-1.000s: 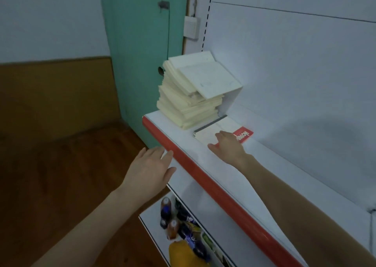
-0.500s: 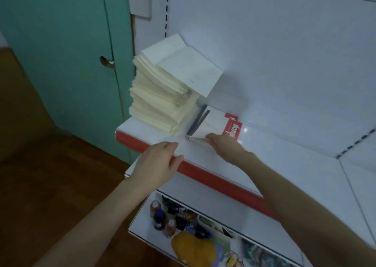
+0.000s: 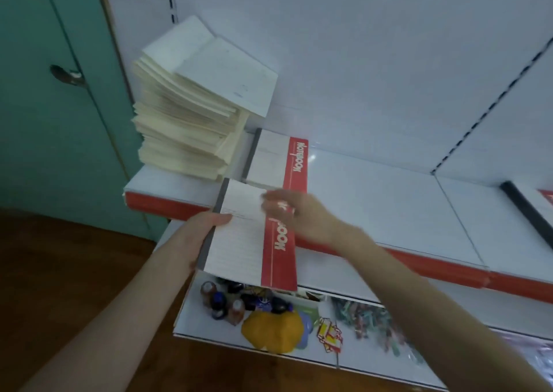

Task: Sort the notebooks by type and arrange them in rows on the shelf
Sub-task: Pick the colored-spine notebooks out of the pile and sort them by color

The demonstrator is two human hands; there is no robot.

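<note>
Before shelf (image 3: 374, 188), notebook (image 3: 239, 242): light, floppy; grip spine, 9 o'clock.
Left hand (image 3: 199, 233): clamped on spine.
Right hand (image 3: 296, 215): on cover, blurred; grip unclear.

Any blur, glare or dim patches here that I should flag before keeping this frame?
Head view: right hand is motion-smeared over the held notebook, its grip unreadable; left hand, gripping the spine edge, is sharper. Head view: light is dim and bluish, with a small glare spot on the shelf.
</note>
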